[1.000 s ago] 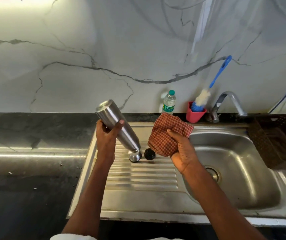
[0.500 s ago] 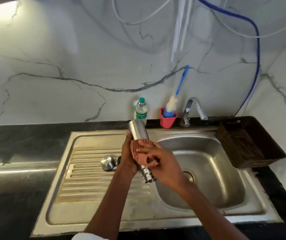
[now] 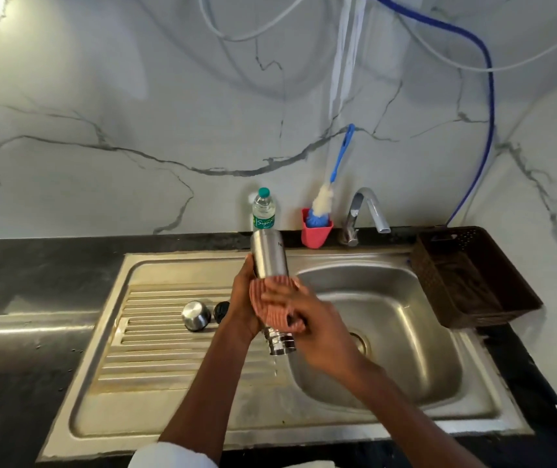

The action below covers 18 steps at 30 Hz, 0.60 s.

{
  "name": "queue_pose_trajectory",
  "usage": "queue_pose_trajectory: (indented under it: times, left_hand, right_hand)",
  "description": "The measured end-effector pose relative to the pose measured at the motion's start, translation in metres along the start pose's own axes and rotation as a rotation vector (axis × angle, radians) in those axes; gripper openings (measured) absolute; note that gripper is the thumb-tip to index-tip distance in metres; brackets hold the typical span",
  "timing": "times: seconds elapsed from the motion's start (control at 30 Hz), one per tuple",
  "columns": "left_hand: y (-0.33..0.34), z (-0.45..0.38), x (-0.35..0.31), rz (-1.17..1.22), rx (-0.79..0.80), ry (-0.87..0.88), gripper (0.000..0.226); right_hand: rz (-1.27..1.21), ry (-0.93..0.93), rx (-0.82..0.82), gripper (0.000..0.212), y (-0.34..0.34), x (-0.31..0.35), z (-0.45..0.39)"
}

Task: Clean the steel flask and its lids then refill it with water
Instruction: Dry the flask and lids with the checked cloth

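Flask [image 3: 268, 255] hangs mouth-down over the sink [image 3: 439, 405] rim, long axis nearly upright, base tipped away. Left hand [image 3: 241, 307] clenches its middle; right hand [image 3: 307, 317], nearer the neck, wraps the cloth [image 3: 272, 307] around it, threads poking below.

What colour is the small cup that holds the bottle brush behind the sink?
Red-pink cup, seen in the head view.

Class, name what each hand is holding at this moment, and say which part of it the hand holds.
Left hand grips the steel flask round its middle; right hand presses the checked cloth around the flask's lower body, above the threaded neck.
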<state>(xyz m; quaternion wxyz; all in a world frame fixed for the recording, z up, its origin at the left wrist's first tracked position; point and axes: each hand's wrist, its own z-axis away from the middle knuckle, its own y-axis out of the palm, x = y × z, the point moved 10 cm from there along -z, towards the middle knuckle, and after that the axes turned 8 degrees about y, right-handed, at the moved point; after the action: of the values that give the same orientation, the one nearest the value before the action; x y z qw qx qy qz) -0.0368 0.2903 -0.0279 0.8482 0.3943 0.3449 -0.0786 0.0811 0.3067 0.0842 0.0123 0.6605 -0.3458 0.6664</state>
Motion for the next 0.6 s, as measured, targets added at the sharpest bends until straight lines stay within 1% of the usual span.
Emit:
queue_pose_trajectory:
  times: [0.07,0.13,0.23,0.3,0.37,0.43,0.5,0.6]
  left_hand:
    - [-0.008,-0.005,-0.004,0.033,-0.004,0.025,0.078]
    - [-0.005,0.001,0.003,0.054,0.019,-0.006,0.074]
    - [0.004,0.007,0.014,0.061,0.067,-0.018,0.057]
    - [0.010,0.011,0.010,0.094,0.083,0.016,0.054]
    - [0.012,0.014,0.004,0.102,0.096,0.028,0.057]
    - [0.008,0.017,-0.003,0.123,0.092,0.020,0.060]
    - [0.001,0.016,-0.008,0.144,0.090,-0.004,0.072]
    - [-0.013,0.009,-0.011,0.115,0.061,0.013,0.086]
  right_hand:
    - [-0.035,-0.023,0.019,0.066,0.006,-0.004,0.015]
    - [-0.001,0.005,0.001,0.065,0.007,-0.009,0.000]
    - [0.039,0.129,-0.132,0.058,-0.011,-0.012,-0.050]
    - [0.063,0.192,-0.212,0.053,-0.027,-0.011,-0.076]
    - [0.075,0.190,-0.170,0.052,-0.026,-0.009,-0.082]
    - [0.098,0.127,-0.040,0.054,-0.009,-0.002,-0.066]
    - [0.102,0.044,0.055,0.055,0.011,0.004,-0.033]
    - [0.064,0.023,0.050,0.055,0.016,-0.004,0.007]
